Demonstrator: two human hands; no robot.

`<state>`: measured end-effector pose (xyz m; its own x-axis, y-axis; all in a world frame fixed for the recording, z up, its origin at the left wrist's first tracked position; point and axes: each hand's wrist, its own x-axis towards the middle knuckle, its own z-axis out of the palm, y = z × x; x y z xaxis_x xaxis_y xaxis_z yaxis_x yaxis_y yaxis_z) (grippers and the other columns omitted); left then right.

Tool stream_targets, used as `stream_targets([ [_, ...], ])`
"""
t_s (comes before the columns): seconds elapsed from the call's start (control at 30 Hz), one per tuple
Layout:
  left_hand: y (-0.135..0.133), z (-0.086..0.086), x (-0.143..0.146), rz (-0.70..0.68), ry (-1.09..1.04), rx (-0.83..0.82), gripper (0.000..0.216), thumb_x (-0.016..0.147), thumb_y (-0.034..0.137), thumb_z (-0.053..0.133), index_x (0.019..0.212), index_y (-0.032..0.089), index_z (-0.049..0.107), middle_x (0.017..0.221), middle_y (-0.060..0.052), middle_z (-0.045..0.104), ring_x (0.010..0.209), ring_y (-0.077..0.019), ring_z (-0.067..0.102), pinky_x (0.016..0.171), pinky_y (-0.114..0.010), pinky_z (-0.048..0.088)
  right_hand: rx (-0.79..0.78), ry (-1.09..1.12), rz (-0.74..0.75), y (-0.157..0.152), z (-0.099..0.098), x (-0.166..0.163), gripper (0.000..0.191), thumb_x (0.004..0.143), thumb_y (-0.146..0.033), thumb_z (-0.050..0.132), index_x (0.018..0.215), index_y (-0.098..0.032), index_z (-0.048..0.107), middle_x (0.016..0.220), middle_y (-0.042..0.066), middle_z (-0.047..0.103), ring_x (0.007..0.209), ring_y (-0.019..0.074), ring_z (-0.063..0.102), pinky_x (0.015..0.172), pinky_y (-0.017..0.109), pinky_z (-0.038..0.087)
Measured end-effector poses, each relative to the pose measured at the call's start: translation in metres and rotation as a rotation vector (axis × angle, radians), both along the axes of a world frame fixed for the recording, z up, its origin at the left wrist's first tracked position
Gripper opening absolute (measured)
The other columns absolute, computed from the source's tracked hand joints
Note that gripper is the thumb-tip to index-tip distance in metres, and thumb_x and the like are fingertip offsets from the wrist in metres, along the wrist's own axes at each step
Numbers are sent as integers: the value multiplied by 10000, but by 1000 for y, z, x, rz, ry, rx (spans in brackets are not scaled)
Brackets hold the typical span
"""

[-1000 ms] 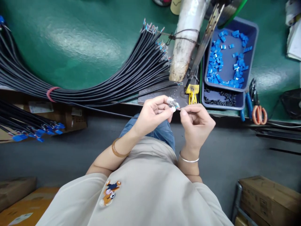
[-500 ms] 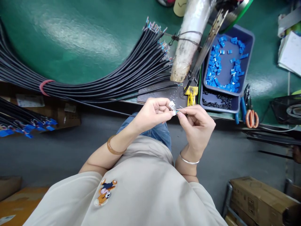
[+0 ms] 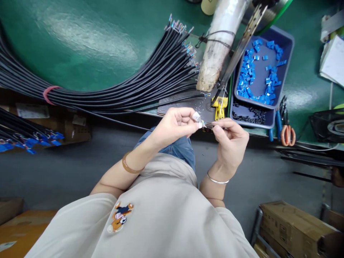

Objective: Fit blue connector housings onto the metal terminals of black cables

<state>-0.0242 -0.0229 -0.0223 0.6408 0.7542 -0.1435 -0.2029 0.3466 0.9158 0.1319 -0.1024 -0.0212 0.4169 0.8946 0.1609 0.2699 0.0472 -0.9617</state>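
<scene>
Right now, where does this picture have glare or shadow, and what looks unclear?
Head view: pale glare lies on the green tabletop; head view: the carton just beneath its edge sits in shadow; head view: the wires between the hands are too small to trace.

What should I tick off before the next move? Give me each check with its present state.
1. Left hand gripping the cable: ok, its fingers pinched near the end.
2. Right hand holding the wires: cannot tell; fingers at the tips, contact too small to see.
3. Wire order: cannot tell; strands too fine.
4. Blue parts in the upper tray: ok.
5. Scissors out of both hands: ok, off to the right.
6. Mat free of scraps: not ok; pale bits lie on it.
</scene>
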Motion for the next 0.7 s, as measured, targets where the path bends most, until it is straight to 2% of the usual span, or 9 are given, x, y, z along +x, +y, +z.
stream_targets([
  [0.07,-2,-1,4,74,-7,16,148,713,172,705,683,137,564,507,51,499,443,-23,442,442,-141,350,32,-70,-78,-2,2,-7,53,757,-243,747,802,-216,734,783,4,675,686,95,588,527,224,395],
  [0.27,-7,0,9,112,-6,44,179,648,104,716,660,128,539,564,57,499,488,-5,419,467,-127,348,19,-210,-128,-3,4,-23,52,784,-255,735,809,-209,735,787,13,674,688,99,580,521,241,359],
  [0.5,-5,0,7,23,42,36,136,637,109,704,619,103,570,561,37,503,511,-17,410,485,-145,322,-57,-160,-6,-2,4,-11,88,794,-278,716,768,-195,699,747,-6,628,610,76,498,499,228,329],
  [0.7,-7,-3,8,-46,96,102,98,685,135,683,664,114,589,567,41,477,519,-26,389,498,-162,308,-54,-326,6,-7,14,-10,77,811,-187,665,736,-176,652,712,-37,568,505,30,311,486,236,256],
])
